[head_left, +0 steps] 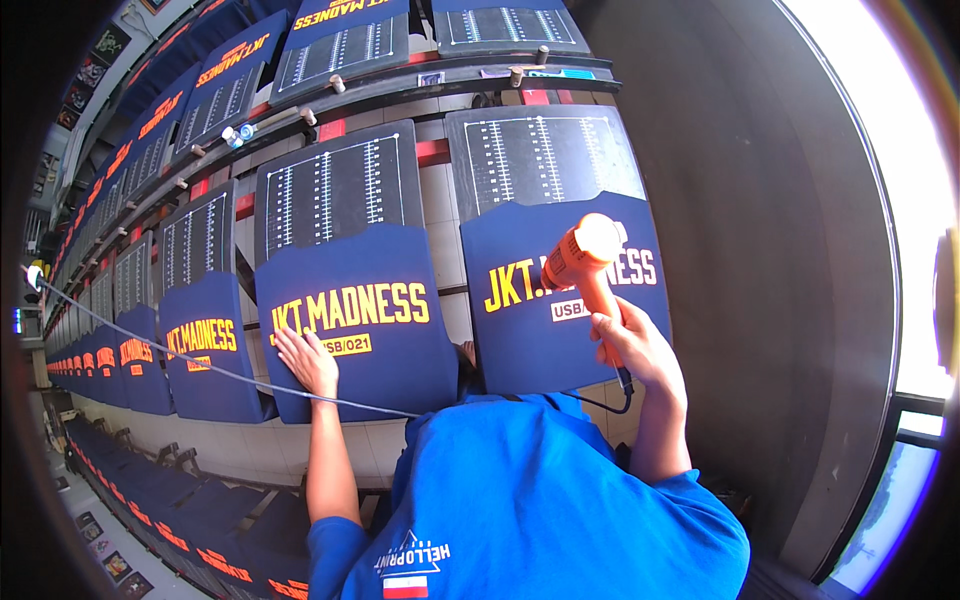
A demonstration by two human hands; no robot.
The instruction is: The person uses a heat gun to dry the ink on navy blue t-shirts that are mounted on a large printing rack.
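The right hand (632,345) is closed around the handle of an orange plastic heat gun (583,260); the gun is held upright, its barrel pointing forward and up-left over the front of the right-hand navy blue fabric piece with yellow printed lettering (520,320); whether the nozzle touches the fabric cannot be told; a thin dark cable (612,405) drops from the base of the handle and loops below the hand

The left hand (308,362) lies flat, fingers spread wide, palm down on the lower left part of the middle navy blue fabric piece with yellow printed lettering (370,350); it grips nothing; the fingertips rest just below the printed lettering

Each fabric piece is stretched over a dark rectangular printing board with rows of white markings (335,185); the upper part of each board is bare, the fabric covering its lower part; the boards stand side by side in a long row (150,330) that curves away to the left; a second row of the same boards (330,45) lies beyond, along the top of the view

A thin grey cord (150,345) runs from the far left across the fabric pieces toward the person's blue short-sleeved shirt (530,500); a grey wall (760,250) stands to the right
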